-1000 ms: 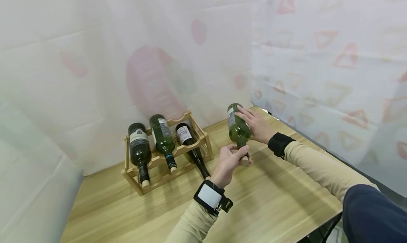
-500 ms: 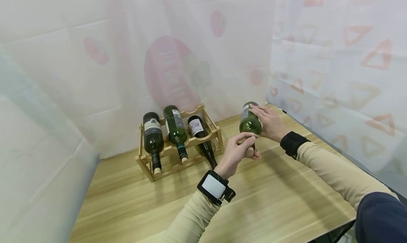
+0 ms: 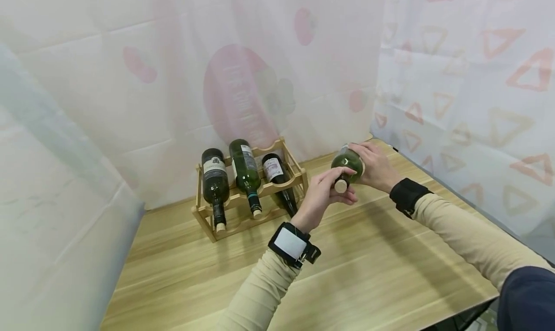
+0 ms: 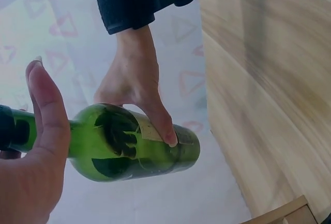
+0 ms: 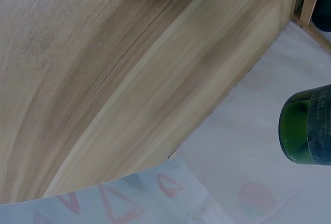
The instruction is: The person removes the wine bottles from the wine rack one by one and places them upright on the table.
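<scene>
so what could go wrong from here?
Slip: the held bottle is smooth glass and looks raised off the table, so it might drop if the left hand at its neck or the right hand on its body loosens.
Bump: the left hand appears close to the neck of the rightmost racked bottle and could knock it.

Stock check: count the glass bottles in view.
4: in the pale wooden rack, from left, a broad dark glass bottle, green glass bottle and slim dark glass bottle; a second green glass bottle in the left hand and right hand.
</scene>
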Available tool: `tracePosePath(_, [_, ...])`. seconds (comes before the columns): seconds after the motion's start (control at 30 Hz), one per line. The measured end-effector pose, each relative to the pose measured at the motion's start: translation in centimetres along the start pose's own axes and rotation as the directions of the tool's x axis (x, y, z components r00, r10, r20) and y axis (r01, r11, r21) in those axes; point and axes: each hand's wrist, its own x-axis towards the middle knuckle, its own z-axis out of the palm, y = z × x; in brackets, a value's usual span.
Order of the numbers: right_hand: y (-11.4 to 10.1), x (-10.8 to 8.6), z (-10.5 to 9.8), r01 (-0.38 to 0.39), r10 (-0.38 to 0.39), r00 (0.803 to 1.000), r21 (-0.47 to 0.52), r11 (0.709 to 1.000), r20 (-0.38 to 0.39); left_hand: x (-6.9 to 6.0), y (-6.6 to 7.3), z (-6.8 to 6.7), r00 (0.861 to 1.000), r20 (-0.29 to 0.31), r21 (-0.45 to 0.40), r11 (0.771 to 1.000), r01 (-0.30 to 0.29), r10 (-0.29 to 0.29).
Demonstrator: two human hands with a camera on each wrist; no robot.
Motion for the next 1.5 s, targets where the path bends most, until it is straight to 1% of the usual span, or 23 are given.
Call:
tracePosePath(0.13, [-0.2, -0.2, -0.2, -0.007, 0.007, 1.000, 0.015, 1.000, -0.001, 0.1, 0.2, -0.2, 0.999, 0.049, -0.022, 1.000, -0.006, 0.007])
tracePosePath(0.27, [-0.5, -0.3, -0.3, -0.004, 0.004, 1.000, 0.026, 1.000, 0.000, 0.0, 0.2, -0.7, 0.996, 0.092, -0.056, 0.998, -0.010, 0.015])
tracePosePath(0.33, [-0.7, -0.3, -0.3, -0.002, 0.002, 1.000, 0.027, 1.000, -0.001, 0.0, 0.1, -1.0, 0.994, 0.108, -0.065, 0.998, -0.027, 0.034])
tracePosePath(0.37, [-0.7, -0.3, -0.3, -0.003, 0.003, 1.000, 0.029, 1.000, -0.001, -0.1, 0.1, -1.1, 0.993, 0.113, -0.056, 0.998, -0.039, 0.046])
tracePosePath(0.47, [-0.9, -0.4, -0.4, -0.004, 0.004, 1.000, 0.032, 0.999, 0.002, -0.1, -0.1, -1.4, 0.988, 0.122, -0.003, 0.995, -0.095, 0.095])
tracePosePath(0.6, [-1.1, -0.7, -0.3, -0.002, 0.002, 1.000, 0.025, 1.000, 0.018, -0.2, -0.3, -1.5, 0.985, 0.094, 0.062, 0.986, -0.154, 0.148])
tracePosePath(0.7, [-1.2, -0.8, -0.2, -0.001, 0.000, 1.000, 0.017, 1.000, 0.029, -0.1, -0.3, -1.5, 0.984, 0.055, 0.086, 0.981, -0.172, 0.168])
tracePosePath(0.9, [-1.3, -0.9, -0.1, 0.008, -0.008, 0.999, 0.021, 1.000, 0.036, 0.0, -0.1, -1.4, 0.986, -0.003, 0.106, 0.980, -0.166, 0.167])
tracePosePath(1.2, [-0.9, -1.0, -0.1, 0.036, -0.036, 0.999, 0.008, 0.999, 0.033, 0.3, -0.1, -1.4, 0.987, -0.010, 0.108, 0.981, -0.160, 0.162])
tracePosePath(1.37, [-0.9, -1.1, -0.1, 0.029, -0.029, 0.999, -0.002, 1.000, 0.030, 0.4, -0.2, -1.2, 0.987, -0.020, 0.104, 0.982, -0.158, 0.161])
tracePosePath(1.5, [-0.9, -1.1, -0.1, 0.022, -0.022, 0.999, 0.009, 1.000, 0.032, 0.5, -0.2, -0.9, 0.988, -0.024, 0.103, 0.983, -0.151, 0.154])
